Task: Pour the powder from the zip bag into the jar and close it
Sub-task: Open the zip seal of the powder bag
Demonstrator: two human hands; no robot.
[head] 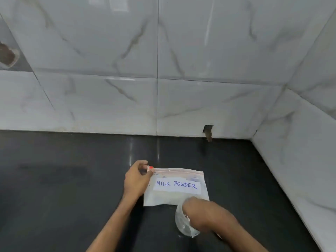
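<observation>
A clear zip bag (174,195) with white powder and a label reading MILK POWDER stands on the dark counter, its red zip strip along the top. My left hand (136,179) pinches the red slider at the bag's top left corner. In front of the bag a clear plastic jar (183,224) sits on the counter, and my right hand (201,213) is wrapped around it from the right, covering most of it. The jar's mouth and any lid are hidden by the hand.
The black stone counter (72,188) runs left and forward. White marble-look tiled walls (181,97) close it off behind and on the right. A small dark hole (207,130) sits at the base of the back wall.
</observation>
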